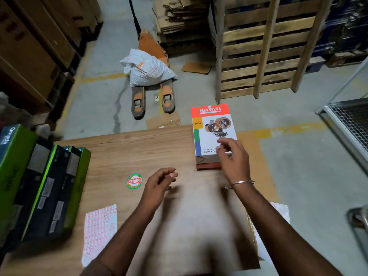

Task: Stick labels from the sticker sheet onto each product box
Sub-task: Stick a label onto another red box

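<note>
A white and red product box (213,132) printed with a tape dispenser lies on the far right of the wooden table (139,154). My right hand (233,156) hovers over the box's near end with fingers loosely bent; whether it holds a label is not visible. My left hand (159,184) floats above the table's middle, fingers relaxed and holding nothing. The pink sticker sheet (98,230) lies flat near the table's front left. A round green and red sticker (134,181) sits on the table left of my left hand.
Several green and black boxes (45,188) stand in a row along the table's left side. Beyond the table are an orange pallet jack (153,92) with a white sack (145,68), wooden pallets (262,48), and a wire cage (350,120) at right.
</note>
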Demonstrator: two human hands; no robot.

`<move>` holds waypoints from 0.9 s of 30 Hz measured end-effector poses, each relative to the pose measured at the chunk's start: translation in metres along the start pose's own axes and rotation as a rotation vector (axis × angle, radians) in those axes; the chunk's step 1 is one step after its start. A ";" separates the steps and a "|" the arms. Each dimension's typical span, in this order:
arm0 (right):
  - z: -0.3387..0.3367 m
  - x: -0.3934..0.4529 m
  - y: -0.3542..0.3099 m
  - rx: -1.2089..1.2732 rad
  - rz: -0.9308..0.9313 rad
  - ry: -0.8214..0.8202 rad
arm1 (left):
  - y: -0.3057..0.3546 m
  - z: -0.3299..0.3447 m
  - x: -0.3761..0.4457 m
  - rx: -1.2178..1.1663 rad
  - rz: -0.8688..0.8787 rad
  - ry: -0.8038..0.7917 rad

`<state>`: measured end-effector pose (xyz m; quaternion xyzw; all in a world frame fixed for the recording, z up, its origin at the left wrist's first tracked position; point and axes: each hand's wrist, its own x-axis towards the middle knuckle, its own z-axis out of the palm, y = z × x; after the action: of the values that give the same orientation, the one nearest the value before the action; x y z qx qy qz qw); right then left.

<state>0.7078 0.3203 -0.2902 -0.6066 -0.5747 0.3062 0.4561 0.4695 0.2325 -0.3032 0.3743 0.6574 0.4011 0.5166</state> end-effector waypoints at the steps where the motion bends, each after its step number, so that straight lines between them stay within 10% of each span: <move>1: 0.008 -0.008 -0.012 0.028 0.006 -0.091 | -0.002 -0.013 -0.011 0.012 0.003 -0.004; 9: 0.109 -0.099 -0.089 -0.116 -0.088 -0.674 | -0.001 -0.138 -0.081 0.115 0.171 0.107; 20: 0.259 -0.224 -0.275 0.147 -0.360 -0.737 | 0.054 -0.338 -0.236 0.415 0.669 0.171; 27: 0.338 -0.242 -0.339 0.168 -0.394 -0.608 | 0.042 -0.463 -0.195 0.296 0.664 0.722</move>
<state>0.2268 0.1262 -0.1547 -0.3258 -0.7625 0.4250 0.3630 0.0552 0.0073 -0.1237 0.4697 0.6893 0.5499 0.0430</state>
